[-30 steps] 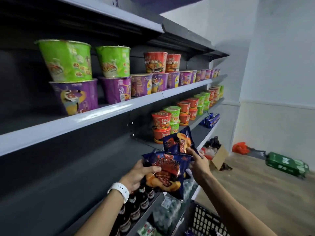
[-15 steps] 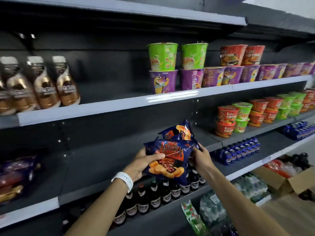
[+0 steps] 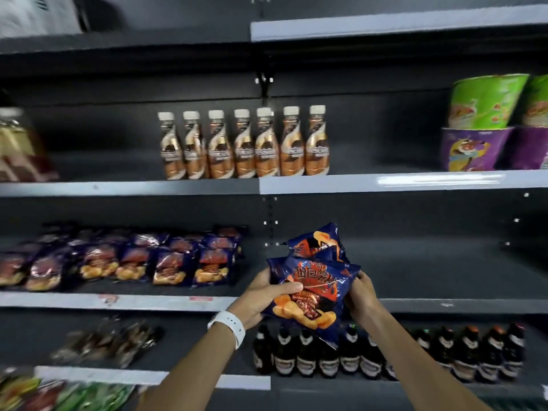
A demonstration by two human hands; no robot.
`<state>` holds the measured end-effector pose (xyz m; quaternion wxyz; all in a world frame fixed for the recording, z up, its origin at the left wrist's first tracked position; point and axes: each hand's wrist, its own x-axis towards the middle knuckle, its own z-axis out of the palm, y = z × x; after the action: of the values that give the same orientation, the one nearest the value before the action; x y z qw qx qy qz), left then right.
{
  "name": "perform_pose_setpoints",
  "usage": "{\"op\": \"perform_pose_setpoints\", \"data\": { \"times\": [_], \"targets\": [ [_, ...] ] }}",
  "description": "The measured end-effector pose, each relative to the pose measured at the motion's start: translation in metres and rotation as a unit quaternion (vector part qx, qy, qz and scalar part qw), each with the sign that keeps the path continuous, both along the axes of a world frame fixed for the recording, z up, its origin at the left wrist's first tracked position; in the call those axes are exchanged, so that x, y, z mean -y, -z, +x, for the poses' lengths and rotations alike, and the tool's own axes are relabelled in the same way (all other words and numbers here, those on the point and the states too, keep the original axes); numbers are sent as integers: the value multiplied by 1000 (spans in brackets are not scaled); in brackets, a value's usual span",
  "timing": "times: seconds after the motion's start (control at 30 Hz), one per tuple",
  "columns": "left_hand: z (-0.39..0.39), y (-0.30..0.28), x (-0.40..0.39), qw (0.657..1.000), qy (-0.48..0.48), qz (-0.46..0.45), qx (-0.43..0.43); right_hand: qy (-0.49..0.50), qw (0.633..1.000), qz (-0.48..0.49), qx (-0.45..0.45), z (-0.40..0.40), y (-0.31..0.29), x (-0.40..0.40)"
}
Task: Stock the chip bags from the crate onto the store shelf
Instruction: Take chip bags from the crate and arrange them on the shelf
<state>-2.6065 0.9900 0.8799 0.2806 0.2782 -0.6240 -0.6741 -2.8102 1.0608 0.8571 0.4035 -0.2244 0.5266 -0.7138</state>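
Observation:
I hold a small stack of dark blue chip bags (image 3: 311,295) in front of the shelving, at the height of the middle shelf. My left hand (image 3: 264,295), with a white band on its wrist, grips the front bag's left edge, thumb across its face. My right hand (image 3: 360,295) grips the stack's right side from behind. A second bag (image 3: 318,241) sticks up behind the front one. To the left, several matching chip bags (image 3: 166,262) lie in rows on the middle shelf (image 3: 118,301). The crate is out of view.
Brown drink bottles (image 3: 243,143) stand on the shelf above, with green and purple noodle cups (image 3: 486,123) at the right. Dark bottles (image 3: 385,354) line the shelf below my hands. The middle shelf's right section (image 3: 444,280) is bare. More packets (image 3: 109,342) lie at the lower left.
The view has swung left along the shelving, bringing the stocked chip bags into sight. Both hands hold the bag stack as before, now nearer the middle shelf's front.

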Motion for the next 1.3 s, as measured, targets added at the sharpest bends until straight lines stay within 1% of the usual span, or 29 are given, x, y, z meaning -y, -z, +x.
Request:
{"op": "perform_pose_setpoints", "data": {
  "times": [0.13, 0.3, 0.43, 0.5, 0.57, 0.63, 0.7, 0.87, 0.97, 1.1, 1.17, 1.2, 1.27, 1.3],
  "targets": [
    [88, 10, 32, 999, -42, 9, -4, -48, 999, 8, 20, 81, 13, 51],
    [188, 15, 75, 998, -62, 26, 7, -77, 996, 38, 0, 177, 33, 114],
    [264, 18, 108, 996, -79, 44, 24, -159, 987, 17, 19, 241, 45, 161],
    [299, 24, 124, 995, -89, 45, 30, -209, 977, 30, 43, 272, 43, 175],
    [330, 28, 141, 994, -98, 45, 37, -265, 962, 53, 34, 295, 49, 194],
    [356, 31, 154, 992, -108, 48, 39, -278, 958, 71, -6, 313, 54, 212],
    [378, 32, 166, 991, -115, 51, 46, -266, 958, 102, -25, 332, 51, 229],
    [419, 37, 199, 985, -154, 60, 56, -257, 964, 67, -31, 382, 37, 277],
    [434, 39, 227, 983, -167, 47, 66, -241, 963, 107, -54, 399, 44, 311],
    [453, 45, 270, 979, -183, 39, 81, -248, 959, 124, -61, 417, 51, 356],
    [460, 49, 293, 978, -185, 40, 89, -251, 960, 109, -53, 424, 48, 379],
    [464, 50, 303, 978, -184, 42, 93, -253, 960, 104, -66, 427, 49, 390],
    [469, 52, 320, 976, -188, 47, 97, -289, 945, 89, -127, 433, 54, 409],
    [472, 54, 330, 975, -194, 53, 98, -295, 937, 98, -158, 435, 56, 419]
  ]
}}
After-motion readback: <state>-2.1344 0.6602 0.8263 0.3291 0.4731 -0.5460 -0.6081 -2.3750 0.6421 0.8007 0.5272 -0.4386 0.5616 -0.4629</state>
